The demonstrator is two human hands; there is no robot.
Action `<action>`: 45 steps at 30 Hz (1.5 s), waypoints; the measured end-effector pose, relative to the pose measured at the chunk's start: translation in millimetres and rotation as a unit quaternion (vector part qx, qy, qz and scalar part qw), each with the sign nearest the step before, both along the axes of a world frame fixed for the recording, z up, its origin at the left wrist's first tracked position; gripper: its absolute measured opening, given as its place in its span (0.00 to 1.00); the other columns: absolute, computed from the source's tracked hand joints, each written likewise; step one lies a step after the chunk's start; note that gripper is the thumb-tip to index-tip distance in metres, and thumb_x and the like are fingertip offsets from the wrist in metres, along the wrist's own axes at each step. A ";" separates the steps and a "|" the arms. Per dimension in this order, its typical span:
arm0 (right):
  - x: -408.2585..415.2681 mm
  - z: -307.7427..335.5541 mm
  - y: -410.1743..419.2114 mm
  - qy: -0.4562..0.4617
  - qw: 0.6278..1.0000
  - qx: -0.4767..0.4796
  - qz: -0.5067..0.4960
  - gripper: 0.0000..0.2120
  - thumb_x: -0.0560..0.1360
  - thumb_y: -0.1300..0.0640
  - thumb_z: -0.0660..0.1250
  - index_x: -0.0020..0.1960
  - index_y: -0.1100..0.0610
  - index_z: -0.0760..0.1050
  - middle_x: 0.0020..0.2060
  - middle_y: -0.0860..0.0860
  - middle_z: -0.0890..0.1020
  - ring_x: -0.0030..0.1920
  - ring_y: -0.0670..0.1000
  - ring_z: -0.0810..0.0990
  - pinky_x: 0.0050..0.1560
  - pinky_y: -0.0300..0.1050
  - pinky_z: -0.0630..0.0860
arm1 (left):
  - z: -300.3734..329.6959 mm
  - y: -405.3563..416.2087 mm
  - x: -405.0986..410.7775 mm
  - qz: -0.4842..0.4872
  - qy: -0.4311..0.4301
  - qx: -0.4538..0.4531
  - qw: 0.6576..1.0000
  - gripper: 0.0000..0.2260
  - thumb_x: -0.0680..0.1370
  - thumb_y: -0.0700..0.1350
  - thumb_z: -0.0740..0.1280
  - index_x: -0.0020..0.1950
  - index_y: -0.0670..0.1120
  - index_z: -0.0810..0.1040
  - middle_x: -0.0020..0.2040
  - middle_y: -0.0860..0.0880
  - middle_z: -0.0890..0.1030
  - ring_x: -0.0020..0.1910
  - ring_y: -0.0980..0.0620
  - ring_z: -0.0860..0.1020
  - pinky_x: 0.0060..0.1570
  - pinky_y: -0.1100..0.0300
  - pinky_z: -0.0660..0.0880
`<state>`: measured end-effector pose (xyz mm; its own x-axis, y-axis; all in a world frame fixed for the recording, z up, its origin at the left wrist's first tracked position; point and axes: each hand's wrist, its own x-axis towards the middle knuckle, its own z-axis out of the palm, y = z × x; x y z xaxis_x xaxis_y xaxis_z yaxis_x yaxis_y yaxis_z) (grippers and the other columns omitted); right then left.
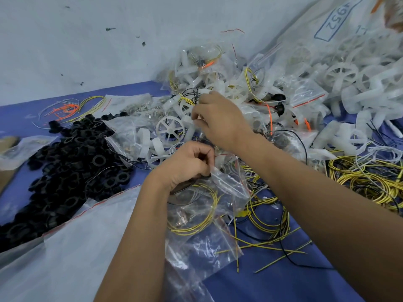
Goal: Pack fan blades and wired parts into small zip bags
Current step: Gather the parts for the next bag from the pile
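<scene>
The left hand (187, 164) pinches a flimsy, slippery zip bag (226, 184) by its mouth; the right hand (218, 118) grips a light, brittle-looking fan blade (174, 127) from the worktop (283, 280) pile; best held by the rim

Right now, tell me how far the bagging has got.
Done: a heap of filled zip bags with white blades and wires lies at the back. In hand: the left hand pinches the mouth of a small zip bag with yellow wire inside, while the right hand reaches into the pile of fan blades. Left: plenty, including loose blades, yellow wires and black rings.
</scene>
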<state>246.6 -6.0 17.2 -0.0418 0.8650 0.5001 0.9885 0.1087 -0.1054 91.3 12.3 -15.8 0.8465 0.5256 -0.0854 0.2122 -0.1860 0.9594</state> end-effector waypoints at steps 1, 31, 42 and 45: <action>-1.9 -0.8 3.9 0.002 0.999 -0.024 0.022 0.10 0.80 0.61 0.66 0.58 0.57 0.82 0.57 0.54 0.78 0.61 0.57 0.72 0.54 0.55 0.74 | 1.7 0.2 -1.7 0.001 0.005 0.001 1.000 0.16 0.64 0.27 0.65 0.27 0.48 0.77 0.24 0.47 0.70 0.23 0.53 0.64 0.30 0.62 0.60; 18.1 -14.7 -90.1 0.271 0.953 0.101 -0.089 0.11 0.68 0.65 0.75 0.48 0.58 0.78 0.40 0.49 0.80 0.41 0.51 0.77 0.39 0.43 0.71 | 12.7 11.2 -31.2 -0.043 -0.018 -0.052 0.998 0.06 0.66 0.34 0.74 0.39 0.44 0.82 0.33 0.46 0.77 0.26 0.53 0.69 0.28 0.66 0.68; 36.2 -25.0 -124.8 0.297 0.935 0.125 -0.146 0.15 0.78 0.64 0.69 0.64 0.60 0.79 0.60 0.55 0.80 0.59 0.55 0.79 0.59 0.53 0.77 | 21.3 4.3 -22.3 -0.061 -0.092 -0.047 0.993 0.05 0.73 0.36 0.72 0.43 0.45 0.85 0.37 0.47 0.78 0.34 0.53 0.74 0.34 0.62 0.75; 33.5 -21.1 -126.6 0.329 0.912 0.199 -0.145 0.11 0.81 0.60 0.65 0.61 0.61 0.80 0.58 0.53 0.76 0.55 0.52 0.76 0.52 0.51 0.78 | 24.6 0.2 -16.2 -0.061 -0.099 -0.045 0.992 0.05 0.73 0.37 0.72 0.43 0.46 0.85 0.37 0.47 0.79 0.34 0.54 0.75 0.34 0.63 0.74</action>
